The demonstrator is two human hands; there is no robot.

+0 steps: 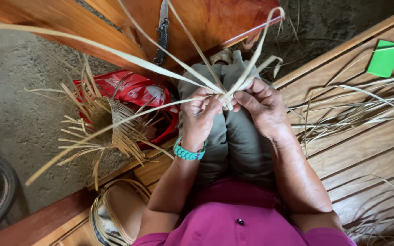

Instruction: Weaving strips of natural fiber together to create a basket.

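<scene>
head view only: your left hand point(198, 117) and right hand point(261, 105) meet over your knees, fingertips pinched together on the crossing of the strips point(224, 93). both hands are clenched on that crossing, thumbs on top, no slack visible btwn them.

strips: pale, flat, thin leaf strips. my read: v light, bendy along the length, prob crease or split if folded sharp, edges a bit slick. best hold looks like right where you have it, at the crossing, close to the weave point. grab further out and the free ends will flop.

orientation: the strips fan out from the pinch. two long ones run up-left across the frame, one runs down-left past the bag point(133, 91), several rise up-right and curl at the tips. long axes all radiate from your fingers, no single axis.

around: half-woven basket point(115, 125) w/ loose ends lies left of your left hand, partly over the red bag. folding knife point(162, 32) lies on the reddish wood board above, well apart from the hands. loose strip pile point(356, 105) on the wood floor to your right, green card point(385, 59) beyond it. teal band point(189, 152) on left wrist. woven purse point(115, 214) near your left elbow.
</scene>
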